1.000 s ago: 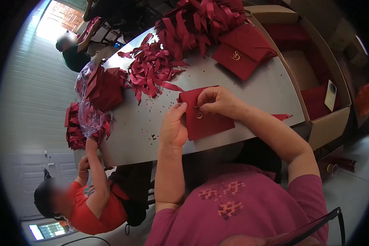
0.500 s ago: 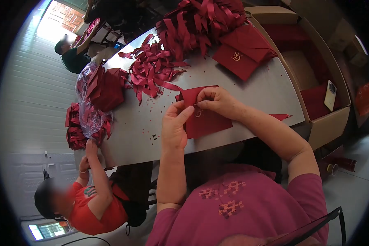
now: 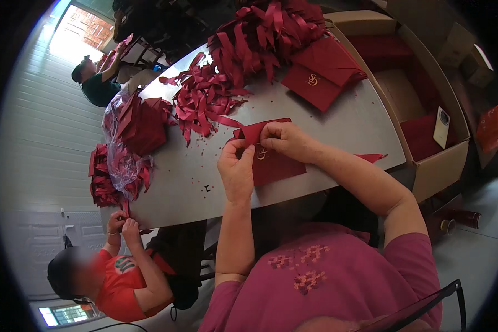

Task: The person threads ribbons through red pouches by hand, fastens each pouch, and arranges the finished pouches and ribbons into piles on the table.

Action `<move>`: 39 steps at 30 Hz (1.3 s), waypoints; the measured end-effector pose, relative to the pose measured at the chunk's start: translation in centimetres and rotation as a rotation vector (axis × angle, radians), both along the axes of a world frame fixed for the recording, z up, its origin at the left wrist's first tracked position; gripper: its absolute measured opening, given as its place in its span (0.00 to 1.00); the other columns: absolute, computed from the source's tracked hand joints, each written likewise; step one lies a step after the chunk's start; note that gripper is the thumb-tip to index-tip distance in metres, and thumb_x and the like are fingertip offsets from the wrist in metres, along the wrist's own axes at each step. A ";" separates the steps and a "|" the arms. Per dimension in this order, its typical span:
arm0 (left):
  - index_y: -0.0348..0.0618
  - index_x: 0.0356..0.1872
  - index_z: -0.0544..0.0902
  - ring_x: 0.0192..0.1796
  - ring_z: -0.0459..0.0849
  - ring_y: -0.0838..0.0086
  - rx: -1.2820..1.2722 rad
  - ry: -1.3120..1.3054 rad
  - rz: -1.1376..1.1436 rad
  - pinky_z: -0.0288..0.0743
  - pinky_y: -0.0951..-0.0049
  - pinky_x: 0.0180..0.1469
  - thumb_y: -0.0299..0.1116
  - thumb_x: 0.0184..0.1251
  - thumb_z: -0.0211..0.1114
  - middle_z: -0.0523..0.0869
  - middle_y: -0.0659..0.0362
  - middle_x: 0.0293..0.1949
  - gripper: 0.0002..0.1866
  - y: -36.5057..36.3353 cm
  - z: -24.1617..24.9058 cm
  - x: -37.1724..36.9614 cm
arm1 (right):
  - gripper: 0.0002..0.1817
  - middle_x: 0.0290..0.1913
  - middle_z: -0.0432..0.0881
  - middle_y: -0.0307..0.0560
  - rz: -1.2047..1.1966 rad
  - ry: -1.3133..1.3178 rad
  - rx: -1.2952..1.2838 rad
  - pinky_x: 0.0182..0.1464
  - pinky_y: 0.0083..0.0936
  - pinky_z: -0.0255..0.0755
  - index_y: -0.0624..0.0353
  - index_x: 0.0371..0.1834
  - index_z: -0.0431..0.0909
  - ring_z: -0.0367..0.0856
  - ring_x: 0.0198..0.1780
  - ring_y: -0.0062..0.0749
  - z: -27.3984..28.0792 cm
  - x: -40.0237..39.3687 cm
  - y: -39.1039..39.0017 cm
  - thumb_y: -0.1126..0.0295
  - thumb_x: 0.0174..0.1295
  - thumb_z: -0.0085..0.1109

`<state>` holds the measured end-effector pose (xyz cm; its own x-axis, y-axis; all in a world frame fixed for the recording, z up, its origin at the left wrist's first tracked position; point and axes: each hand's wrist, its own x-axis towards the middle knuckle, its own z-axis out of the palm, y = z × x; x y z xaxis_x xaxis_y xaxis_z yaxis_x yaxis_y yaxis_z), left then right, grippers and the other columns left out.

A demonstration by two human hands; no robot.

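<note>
A flat red gift bag (image 3: 282, 169) with a gold logo lies at the front of the metal table under my hands. My left hand (image 3: 238, 172) is closed, thumb and fingers pinching the bag's left side near its top. Close beside it, my right hand (image 3: 286, 139) is closed in a pinch at the upper part of the bag, above the logo. Whether a ribbon is also between those fingertips is hidden. A loose red ribbon (image 3: 222, 120) runs from the pile toward the bag's upper left corner.
Loose ribbons (image 3: 202, 99) and ribboned bags (image 3: 265, 33) are heaped at the back. Stacked red bags (image 3: 321, 74) lie by a cardboard box (image 3: 434, 171) with a phone (image 3: 441, 127) on it. At left, a co-worker in red (image 3: 130, 282) handles a ribbon near plastic-wrapped bags (image 3: 141, 127).
My hands stay on the bag, with only slight finger movement. The view has shifted a little. The co-worker's hands have moved lower, and a ribbon now shows at their fingers.
</note>
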<state>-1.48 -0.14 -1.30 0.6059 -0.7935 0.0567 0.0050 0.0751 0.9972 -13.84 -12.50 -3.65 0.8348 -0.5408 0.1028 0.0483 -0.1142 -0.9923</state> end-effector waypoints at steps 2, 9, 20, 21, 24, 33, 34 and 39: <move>0.33 0.39 0.81 0.39 0.77 0.84 0.057 -0.064 0.070 0.72 0.82 0.43 0.26 0.69 0.62 0.82 0.63 0.35 0.06 -0.4 0.4 -0.2 | 0.06 0.31 0.82 0.40 -0.003 -0.043 0.157 0.39 0.24 0.72 0.64 0.37 0.78 0.76 0.35 0.22 -0.3 0.1 0.1 0.72 0.65 0.60; 0.34 0.38 0.82 0.35 0.77 0.83 -0.066 0.307 0.182 0.72 0.80 0.39 0.32 0.72 0.60 0.83 0.62 0.33 0.10 -0.7 -0.3 1.3 | 0.07 0.30 0.81 0.44 -0.070 -0.012 -0.041 0.39 0.25 0.72 0.65 0.36 0.77 0.76 0.34 0.24 0.5 0.9 1.4 0.71 0.66 0.60; 0.31 0.39 0.83 0.37 0.81 0.77 0.006 0.067 0.109 0.75 0.77 0.43 0.25 0.64 0.66 0.85 0.60 0.34 0.07 0.0 -0.7 1.1 | 0.12 0.36 0.82 0.60 -0.266 0.223 -0.604 0.44 0.49 0.72 0.60 0.36 0.76 0.80 0.42 0.59 2.3 1.9 2.6 0.62 0.65 0.54; 0.31 0.38 0.83 0.35 0.81 0.77 -0.011 0.031 0.104 0.76 0.75 0.42 0.25 0.63 0.66 0.86 0.59 0.33 0.06 0.0 -1.2 1.2 | 0.11 0.37 0.82 0.61 -0.283 0.230 -0.610 0.45 0.49 0.72 0.61 0.36 0.76 0.80 0.43 0.59 2.0 2.1 2.7 0.62 0.64 0.55; 0.32 0.37 0.84 0.33 0.82 0.75 -0.023 -0.193 0.141 0.77 0.73 0.40 0.25 0.62 0.67 0.87 0.56 0.30 0.06 -0.2 -2.5 1.5 | 0.10 0.37 0.83 0.62 -0.228 0.342 -0.648 0.46 0.49 0.73 0.62 0.36 0.77 0.81 0.44 0.59 3.4 2.3 2.8 0.65 0.62 0.53; 0.35 0.45 0.84 0.29 0.81 0.77 0.030 0.128 0.027 0.76 0.78 0.32 0.25 0.64 0.62 0.86 0.58 0.33 0.10 1.1 -1.8 2.0 | 0.12 0.36 0.84 0.62 -0.241 0.341 -0.721 0.45 0.47 0.75 0.63 0.35 0.80 0.83 0.42 0.57 3.5 2.9 3.6 0.65 0.63 0.52; 0.35 0.46 0.83 0.30 0.82 0.77 -0.013 0.321 -0.033 0.76 0.78 0.32 0.25 0.65 0.62 0.86 0.59 0.34 0.10 1.1 -1.5 2.2 | 0.12 0.36 0.84 0.63 -0.242 0.359 -0.663 0.44 0.47 0.75 0.63 0.36 0.80 0.83 0.42 0.57 5.0 2.4 3.6 0.65 0.63 0.53; 0.34 0.48 0.83 0.36 0.83 0.79 0.012 0.412 -0.108 0.78 0.79 0.38 0.23 0.66 0.62 0.86 0.60 0.39 0.11 1.6 -1.0 2.4 | 0.09 0.30 0.83 0.48 -0.136 0.205 -0.307 0.36 0.31 0.76 0.63 0.36 0.79 0.82 0.32 0.34 1.2 2.5 1.0 0.67 0.62 0.63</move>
<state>0.88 1.46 -2.25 0.4894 -0.8527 -0.1826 0.4109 0.0409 0.9108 -11.37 -11.55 -2.48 0.7775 -0.6182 0.1157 -0.1835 -0.3990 -0.8984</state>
